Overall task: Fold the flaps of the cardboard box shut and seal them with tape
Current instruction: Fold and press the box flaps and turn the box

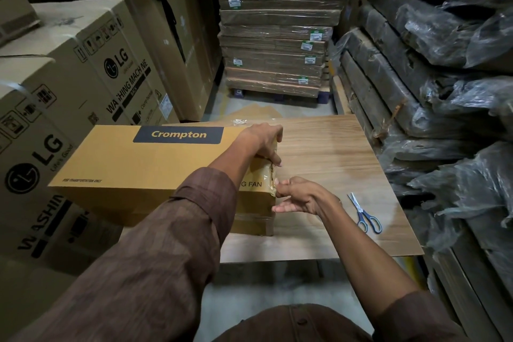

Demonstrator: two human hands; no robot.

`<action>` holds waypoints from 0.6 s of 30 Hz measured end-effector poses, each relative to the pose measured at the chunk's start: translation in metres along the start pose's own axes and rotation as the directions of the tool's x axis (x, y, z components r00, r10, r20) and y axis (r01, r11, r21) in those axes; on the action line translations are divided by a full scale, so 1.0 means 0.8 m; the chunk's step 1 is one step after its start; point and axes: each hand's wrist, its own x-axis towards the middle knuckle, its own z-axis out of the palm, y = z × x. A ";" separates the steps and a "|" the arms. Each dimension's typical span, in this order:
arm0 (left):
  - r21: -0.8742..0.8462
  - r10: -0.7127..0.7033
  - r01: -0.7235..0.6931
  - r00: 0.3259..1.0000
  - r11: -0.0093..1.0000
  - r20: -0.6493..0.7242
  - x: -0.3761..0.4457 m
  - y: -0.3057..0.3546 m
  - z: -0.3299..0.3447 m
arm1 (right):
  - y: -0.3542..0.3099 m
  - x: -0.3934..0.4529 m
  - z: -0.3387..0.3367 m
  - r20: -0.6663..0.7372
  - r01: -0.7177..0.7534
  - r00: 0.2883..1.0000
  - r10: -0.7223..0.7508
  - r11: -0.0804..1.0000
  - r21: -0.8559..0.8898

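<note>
Scissors [366, 214] (blue-handled) on wood-grain board [333, 147]; stacked cartons [69, 69].

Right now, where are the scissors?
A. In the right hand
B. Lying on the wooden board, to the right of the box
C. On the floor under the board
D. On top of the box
B: the scissors lie flat on the wooden board, apart from the box and untouched by the right hand, which works at the tape.
</note>
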 end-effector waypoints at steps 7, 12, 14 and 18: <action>0.018 -0.008 0.008 1.000 1.000 0.003 0.001 0.001 0.002 | -0.009 -0.007 -0.005 0.069 0.023 0.997 -0.017 0.996 -0.086; 0.034 -0.001 0.001 1.000 0.999 -0.007 0.003 0.000 0.004 | -0.017 -0.006 0.001 0.086 0.024 0.996 -0.006 0.978 -0.205; 0.039 0.008 -0.008 1.000 0.999 -0.015 0.005 -0.001 0.005 | -0.016 -0.003 0.002 0.084 0.032 0.996 -0.015 0.978 -0.206; 0.053 0.019 -0.018 1.000 0.998 -0.023 0.009 -0.002 0.006 | -0.012 0.000 -0.005 0.125 0.019 0.992 0.006 0.981 -0.195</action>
